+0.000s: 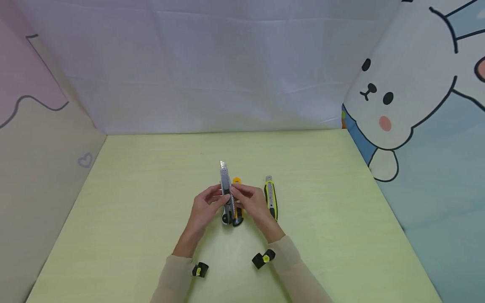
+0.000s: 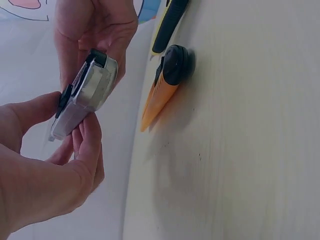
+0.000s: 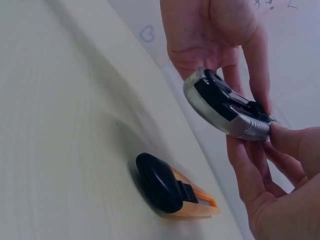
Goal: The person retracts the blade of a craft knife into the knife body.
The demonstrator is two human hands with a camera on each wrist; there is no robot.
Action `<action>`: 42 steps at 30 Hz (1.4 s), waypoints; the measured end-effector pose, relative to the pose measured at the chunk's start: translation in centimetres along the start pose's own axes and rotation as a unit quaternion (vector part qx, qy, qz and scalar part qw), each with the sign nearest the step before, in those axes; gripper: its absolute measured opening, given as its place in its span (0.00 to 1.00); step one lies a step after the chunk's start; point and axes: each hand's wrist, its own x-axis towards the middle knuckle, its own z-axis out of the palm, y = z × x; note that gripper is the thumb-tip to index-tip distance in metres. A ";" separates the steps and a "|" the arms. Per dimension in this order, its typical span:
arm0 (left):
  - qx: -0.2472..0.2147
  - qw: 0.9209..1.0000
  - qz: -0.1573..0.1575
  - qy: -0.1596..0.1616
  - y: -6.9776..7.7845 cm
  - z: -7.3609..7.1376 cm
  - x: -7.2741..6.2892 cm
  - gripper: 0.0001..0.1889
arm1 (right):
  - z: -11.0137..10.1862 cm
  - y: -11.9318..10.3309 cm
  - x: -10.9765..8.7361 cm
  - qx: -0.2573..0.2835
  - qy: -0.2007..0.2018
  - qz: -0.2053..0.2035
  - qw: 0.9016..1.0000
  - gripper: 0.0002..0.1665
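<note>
A silver and black utility knife (image 1: 225, 179) is held above the table between both hands, its blade end pointing away from me. My left hand (image 1: 204, 207) pinches it from the left, the thumb on the black slider. From the other side, my right hand (image 1: 254, 205) grips its edge between thumb and fingers. Both wrist views show the rounded butt of this utility knife (image 2: 95, 85) close up. An orange utility knife (image 3: 172, 190) with a black end lies on the table just below, partly hidden by the hands in the head view.
Right of the hands lies a yellow-green and black utility knife (image 1: 270, 195), its lower end near the right wrist. The pale green table (image 1: 151, 168) meets a white cloth backdrop (image 1: 212, 75) at the back and printed panels at both sides.
</note>
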 end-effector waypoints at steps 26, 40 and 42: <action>0.005 0.999 0.005 0.043 -0.4 1.1 -0.1 0.19 | 0.5 0.1 -0.1 0.002 0.016 0.002 1.000 0.20; 0.022 0.998 0.048 0.026 -0.8 0.9 -0.4 0.18 | 0.6 0.4 0.0 0.017 0.014 0.005 1.000 0.20; 0.020 0.998 0.054 0.022 -0.8 0.9 -0.4 0.19 | 0.6 0.3 -0.1 0.015 0.012 0.001 1.000 0.21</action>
